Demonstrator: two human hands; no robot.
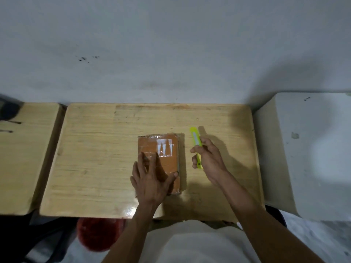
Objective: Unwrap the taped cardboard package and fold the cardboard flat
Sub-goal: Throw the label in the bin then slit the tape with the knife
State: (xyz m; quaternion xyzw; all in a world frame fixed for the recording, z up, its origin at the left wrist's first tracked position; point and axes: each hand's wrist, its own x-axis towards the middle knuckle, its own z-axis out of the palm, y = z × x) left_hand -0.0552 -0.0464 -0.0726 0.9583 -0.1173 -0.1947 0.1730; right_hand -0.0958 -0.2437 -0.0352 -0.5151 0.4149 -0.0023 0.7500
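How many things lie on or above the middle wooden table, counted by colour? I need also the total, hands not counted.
Orange-brown: 1, the taped package, under the left hand
Yellow-green: 1, the utility knife, held in the right hand
Total: 2

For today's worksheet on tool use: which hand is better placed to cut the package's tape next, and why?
The right hand: it already grips the yellow utility knife beside the taped cardboard package. The left hand lies flat on the package, steadying it.
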